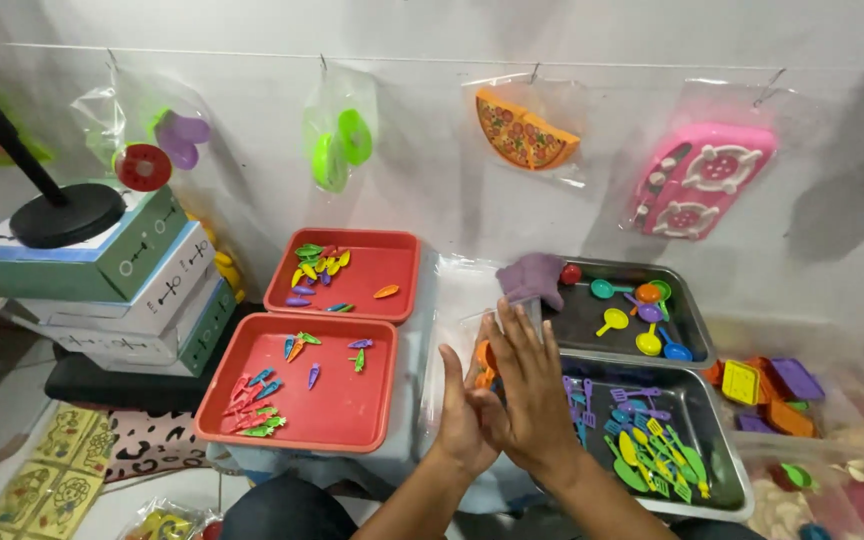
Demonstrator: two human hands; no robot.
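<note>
Clear plastic bag [472,345] sits centre frame, pressed between my two hands; an orange piece [485,358] shows inside, just left of the right palm. Right hand [527,385] flat, fingers spread wide, pointing up-frame. Left hand [462,420] lower, fingers hidden: can't tell. Two red trays [392,400] left, two dark metal trays [697,345] right; four hanging bags [337,135] along the top.
</note>
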